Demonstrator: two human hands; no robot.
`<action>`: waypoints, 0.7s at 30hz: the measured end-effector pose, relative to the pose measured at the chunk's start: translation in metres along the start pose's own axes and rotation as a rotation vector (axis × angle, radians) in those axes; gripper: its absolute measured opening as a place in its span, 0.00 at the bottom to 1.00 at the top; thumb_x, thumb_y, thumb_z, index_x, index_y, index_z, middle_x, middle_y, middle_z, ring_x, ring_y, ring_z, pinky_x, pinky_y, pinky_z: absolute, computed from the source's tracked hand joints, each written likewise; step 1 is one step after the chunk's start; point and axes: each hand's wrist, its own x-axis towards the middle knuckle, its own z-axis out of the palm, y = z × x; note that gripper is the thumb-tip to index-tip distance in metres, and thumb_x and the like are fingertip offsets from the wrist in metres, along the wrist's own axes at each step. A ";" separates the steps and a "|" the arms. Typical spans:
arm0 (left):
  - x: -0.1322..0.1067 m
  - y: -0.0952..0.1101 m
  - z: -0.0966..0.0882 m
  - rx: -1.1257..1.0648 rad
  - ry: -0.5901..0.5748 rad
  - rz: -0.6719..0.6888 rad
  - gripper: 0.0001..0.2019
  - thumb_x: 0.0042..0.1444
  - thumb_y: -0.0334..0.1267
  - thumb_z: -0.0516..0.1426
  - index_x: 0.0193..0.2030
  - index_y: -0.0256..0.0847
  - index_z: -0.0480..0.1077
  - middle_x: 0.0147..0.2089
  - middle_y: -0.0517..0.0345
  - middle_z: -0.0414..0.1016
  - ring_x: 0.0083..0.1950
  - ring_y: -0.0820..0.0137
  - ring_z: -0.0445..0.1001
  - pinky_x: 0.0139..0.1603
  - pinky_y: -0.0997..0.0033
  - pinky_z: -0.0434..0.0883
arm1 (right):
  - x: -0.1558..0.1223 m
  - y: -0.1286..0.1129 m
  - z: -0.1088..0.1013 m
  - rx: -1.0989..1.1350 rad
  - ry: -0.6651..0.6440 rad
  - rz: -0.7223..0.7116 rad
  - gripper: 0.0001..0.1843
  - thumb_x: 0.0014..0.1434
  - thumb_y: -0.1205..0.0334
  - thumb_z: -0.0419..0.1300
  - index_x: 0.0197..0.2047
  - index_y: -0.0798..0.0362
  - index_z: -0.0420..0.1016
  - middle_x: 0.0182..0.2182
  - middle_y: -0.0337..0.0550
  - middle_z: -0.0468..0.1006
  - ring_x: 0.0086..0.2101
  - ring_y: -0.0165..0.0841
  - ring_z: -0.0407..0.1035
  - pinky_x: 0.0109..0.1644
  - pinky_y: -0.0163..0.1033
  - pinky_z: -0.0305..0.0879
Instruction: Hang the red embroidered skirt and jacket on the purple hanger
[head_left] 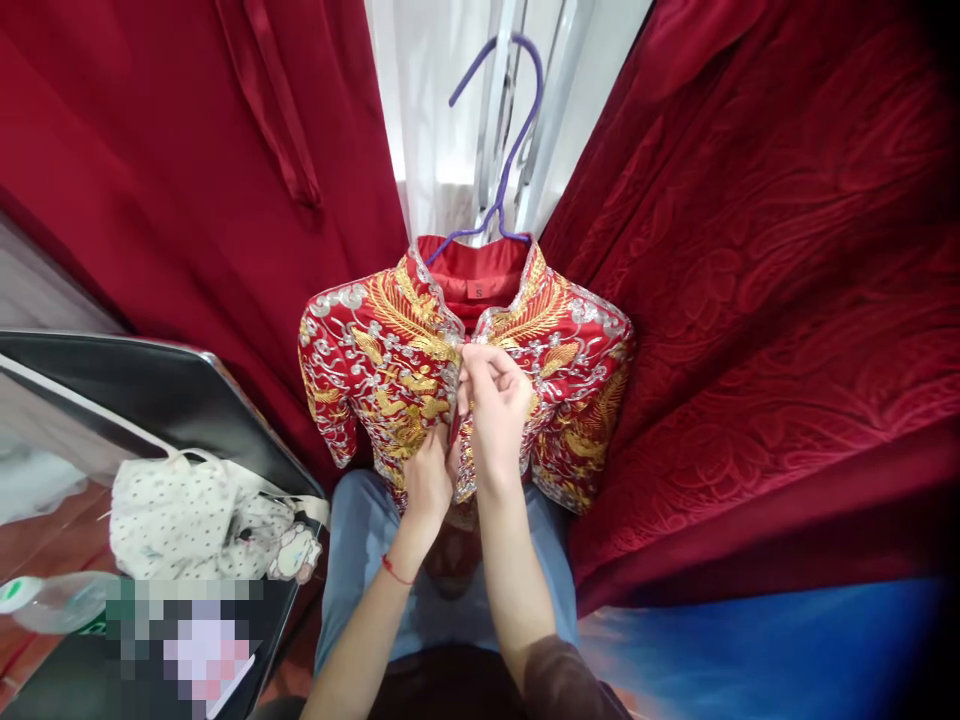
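Embroidered jacket (390,370) hung soft, likely heavy with stitching; left hand (429,478) and right hand (495,405) both pinched front placket edges, best hold.

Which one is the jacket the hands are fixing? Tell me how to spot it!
Look between the two big dark red curtains, where a purple hanger hooks up by the bright window. The jacket hangs on it, with the left hand and right hand at its front edge. Unlike the plain curtains, it has gold and silver embroidery.
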 end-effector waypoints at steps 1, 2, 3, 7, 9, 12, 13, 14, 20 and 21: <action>0.000 -0.001 0.001 -0.003 0.003 0.002 0.14 0.66 0.38 0.50 0.53 0.37 0.70 0.45 0.41 0.79 0.42 0.54 0.79 0.36 0.65 0.67 | 0.000 0.000 0.000 -0.015 0.002 0.002 0.11 0.60 0.52 0.62 0.33 0.51 0.74 0.23 0.31 0.69 0.15 0.19 0.53 0.17 0.31 0.50; 0.000 -0.002 0.002 -0.008 0.007 0.004 0.14 0.66 0.38 0.50 0.53 0.38 0.70 0.45 0.41 0.79 0.42 0.54 0.79 0.37 0.65 0.67 | -0.001 0.000 -0.001 -0.027 0.003 0.005 0.12 0.60 0.51 0.62 0.33 0.51 0.74 0.24 0.31 0.70 0.15 0.19 0.53 0.18 0.31 0.51; 0.000 -0.003 0.003 -0.015 0.011 0.008 0.14 0.66 0.38 0.50 0.53 0.38 0.70 0.45 0.42 0.79 0.43 0.54 0.79 0.37 0.66 0.67 | -0.002 -0.001 -0.003 -0.040 -0.001 0.010 0.12 0.60 0.51 0.63 0.34 0.51 0.74 0.24 0.32 0.72 0.15 0.19 0.54 0.18 0.31 0.52; 0.002 -0.007 0.005 -0.019 0.007 0.019 0.11 0.66 0.39 0.52 0.49 0.39 0.71 0.44 0.44 0.79 0.41 0.56 0.79 0.36 0.67 0.66 | 0.001 -0.001 -0.014 -0.160 -0.047 0.063 0.14 0.59 0.49 0.63 0.33 0.51 0.76 0.19 0.31 0.70 0.15 0.21 0.57 0.18 0.31 0.52; 0.002 -0.007 0.004 0.000 0.001 0.029 0.08 0.66 0.38 0.52 0.46 0.40 0.70 0.41 0.46 0.78 0.37 0.58 0.78 0.34 0.68 0.64 | 0.008 0.003 -0.021 -0.249 -0.079 0.100 0.17 0.59 0.46 0.63 0.29 0.52 0.76 0.16 0.31 0.68 0.14 0.22 0.56 0.17 0.32 0.50; 0.001 -0.007 0.004 0.018 0.014 0.038 0.05 0.65 0.36 0.52 0.42 0.42 0.69 0.37 0.51 0.76 0.34 0.62 0.76 0.32 0.69 0.62 | 0.022 0.011 -0.029 -0.381 -0.058 0.102 0.21 0.57 0.44 0.65 0.23 0.52 0.73 0.13 0.32 0.66 0.14 0.23 0.55 0.18 0.33 0.51; 0.000 -0.007 0.004 0.016 0.020 0.039 0.05 0.64 0.35 0.52 0.41 0.42 0.69 0.36 0.52 0.76 0.33 0.63 0.76 0.32 0.70 0.62 | 0.026 0.014 -0.030 -0.431 -0.030 0.080 0.22 0.56 0.44 0.65 0.21 0.51 0.72 0.13 0.32 0.66 0.14 0.23 0.55 0.20 0.34 0.52; 0.001 -0.008 0.004 0.009 0.022 0.042 0.04 0.64 0.35 0.52 0.41 0.42 0.68 0.35 0.53 0.76 0.33 0.63 0.75 0.32 0.70 0.61 | 0.028 0.015 -0.030 -0.488 -0.004 0.045 0.22 0.55 0.44 0.66 0.20 0.51 0.71 0.13 0.32 0.65 0.15 0.23 0.55 0.21 0.34 0.53; 0.018 -0.012 -0.006 -0.118 -0.006 0.091 0.07 0.65 0.40 0.54 0.37 0.42 0.69 0.32 0.55 0.74 0.33 0.66 0.74 0.34 0.71 0.65 | 0.028 -0.015 -0.031 -0.783 -0.065 -0.326 0.18 0.62 0.47 0.60 0.27 0.51 0.72 0.22 0.36 0.70 0.24 0.27 0.61 0.32 0.37 0.61; 0.020 -0.009 -0.015 -0.181 -0.014 0.109 0.07 0.64 0.40 0.54 0.37 0.42 0.69 0.33 0.55 0.74 0.35 0.66 0.75 0.36 0.71 0.67 | 0.030 -0.025 -0.036 -0.843 -0.047 -0.425 0.17 0.63 0.47 0.59 0.31 0.50 0.74 0.26 0.39 0.73 0.28 0.29 0.65 0.37 0.38 0.63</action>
